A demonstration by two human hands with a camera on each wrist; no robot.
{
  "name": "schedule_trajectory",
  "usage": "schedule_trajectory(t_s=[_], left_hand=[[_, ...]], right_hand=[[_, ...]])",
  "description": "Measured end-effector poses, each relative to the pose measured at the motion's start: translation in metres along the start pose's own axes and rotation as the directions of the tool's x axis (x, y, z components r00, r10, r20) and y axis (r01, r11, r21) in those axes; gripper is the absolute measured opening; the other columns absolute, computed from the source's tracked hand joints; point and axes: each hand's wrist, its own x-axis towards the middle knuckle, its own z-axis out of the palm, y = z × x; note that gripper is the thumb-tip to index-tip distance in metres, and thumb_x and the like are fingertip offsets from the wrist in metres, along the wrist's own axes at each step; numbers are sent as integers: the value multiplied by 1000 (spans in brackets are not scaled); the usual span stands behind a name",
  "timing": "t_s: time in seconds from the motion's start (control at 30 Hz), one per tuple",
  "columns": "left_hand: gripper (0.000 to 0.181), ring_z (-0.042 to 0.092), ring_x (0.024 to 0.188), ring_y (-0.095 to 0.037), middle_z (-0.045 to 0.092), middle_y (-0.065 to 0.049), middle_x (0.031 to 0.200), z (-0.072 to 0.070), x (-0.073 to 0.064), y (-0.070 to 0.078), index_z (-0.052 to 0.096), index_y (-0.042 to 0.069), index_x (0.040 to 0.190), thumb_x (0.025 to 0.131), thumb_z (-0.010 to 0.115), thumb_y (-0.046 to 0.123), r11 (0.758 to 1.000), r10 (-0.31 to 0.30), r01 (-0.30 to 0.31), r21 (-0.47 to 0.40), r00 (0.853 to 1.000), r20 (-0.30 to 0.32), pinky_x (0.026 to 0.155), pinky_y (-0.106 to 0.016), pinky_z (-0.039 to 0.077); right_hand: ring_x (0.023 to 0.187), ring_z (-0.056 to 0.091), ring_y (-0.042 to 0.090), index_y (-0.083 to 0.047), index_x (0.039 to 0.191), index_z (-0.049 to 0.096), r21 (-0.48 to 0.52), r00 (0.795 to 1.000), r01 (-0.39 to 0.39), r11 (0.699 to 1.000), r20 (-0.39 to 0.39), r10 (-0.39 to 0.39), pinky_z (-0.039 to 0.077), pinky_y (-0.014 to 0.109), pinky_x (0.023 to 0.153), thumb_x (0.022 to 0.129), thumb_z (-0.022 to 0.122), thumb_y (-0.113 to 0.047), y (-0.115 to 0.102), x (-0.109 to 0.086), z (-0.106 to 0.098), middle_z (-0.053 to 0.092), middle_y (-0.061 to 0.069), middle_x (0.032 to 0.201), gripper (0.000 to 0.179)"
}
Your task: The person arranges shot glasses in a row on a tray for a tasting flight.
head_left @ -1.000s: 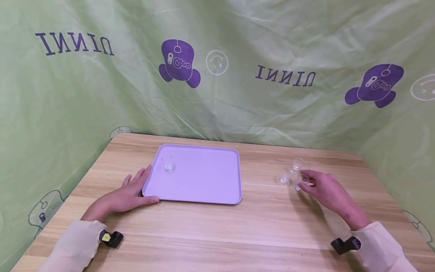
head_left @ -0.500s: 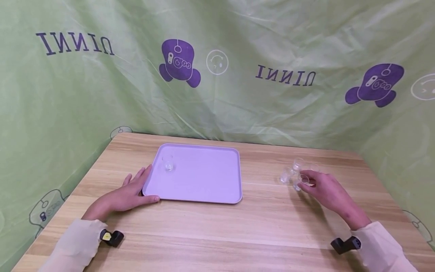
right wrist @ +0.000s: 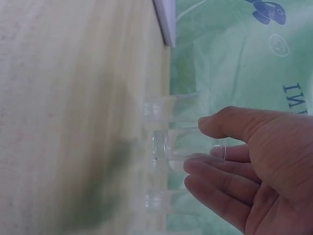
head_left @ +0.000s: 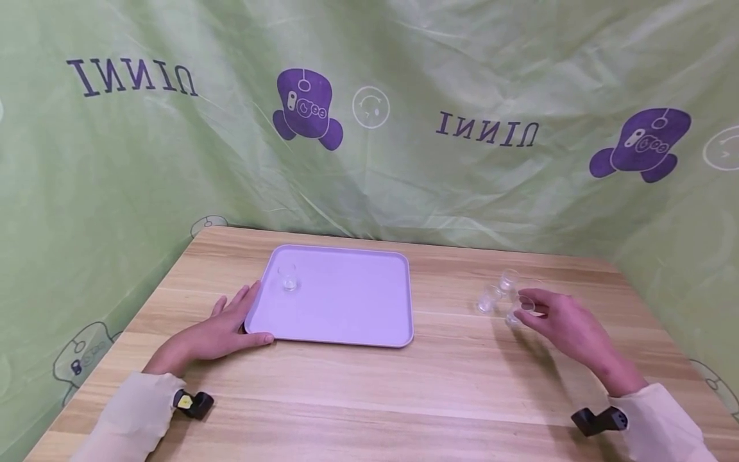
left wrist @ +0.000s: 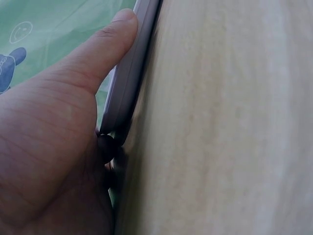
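Observation:
My right hand (head_left: 562,327) pinches a small clear shot glass (right wrist: 183,144) between thumb and fingertips; the glass stands upright, its base low over the table. Close by are other shot glasses, one at the left (head_left: 488,299) and one behind (head_left: 509,281), with another partly hidden past the fingers. On the left, my left hand (head_left: 210,333) rests against the near left corner of a purple tray (head_left: 346,308), thumb along the front edge and fingers stretched along the side. A single shot glass (head_left: 288,280) stands upright on the tray's left part.
The wood-grain table (head_left: 369,398) reaches back to a green printed curtain (head_left: 404,192), which also hangs along both sides. Bare tabletop lies between the tray and the group of glasses. A small black camera sits on each wrist.
My right hand has shifted slightly right with the pinched shot glass, widening its gap from the glasses at its left. My left hand keeps its place on the tray. The head view has shifted slightly.

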Motion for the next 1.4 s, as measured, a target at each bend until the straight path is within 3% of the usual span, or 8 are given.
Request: schedule_trajectory(t_s=[0.47, 0.77, 1.13, 1.4], left_hand=[[113, -4, 152, -51, 7, -29, 167, 0, 1, -1, 1, -2, 163, 93, 73, 50, 1000, -1, 1, 2, 1000, -1, 115, -68, -11], [112, -4, 152, -51, 6, -28, 168, 1, 1, -2, 2, -2, 163, 93, 73, 50, 1000, 6, -6, -3, 1000, -2, 114, -68, -11], [112, -3, 152, -52, 8, -28, 167, 0, 2, -1, 3, -2, 163, 93, 73, 50, 1000, 16, -16, -7, 1000, -9, 114, -69, -10], [111, -3, 152, -51, 9, -28, 168, 1, 2, -1, 3, 0, 164, 93, 74, 49, 1000, 13, -13, -9, 1000, -18, 114, -69, -10]], right_hand=[[88, 75, 34, 6, 124, 70, 2, 989, 87, 996, -119, -86, 61, 42, 71, 92, 80, -16, -17, 9, -17, 75, 20, 108, 39], [92, 75, 29, 1, 124, 71, 62, 993, 105, 993, -67, -100, 61, 44, 77, 95, 77, -18, -42, 27, -8, 75, 16, 110, 35], [92, 75, 22, -1, 125, 71, 118, 992, 122, 985, -5, -123, 61, 38, 78, 94, 78, -17, -63, 53, 18, 75, 10, 109, 36], [91, 74, 21, 0, 123, 72, 165, 991, 132, 977, 12, -136, 61, 41, 80, 93, 79, -18, -80, 73, 32, 76, 7, 105, 36]])
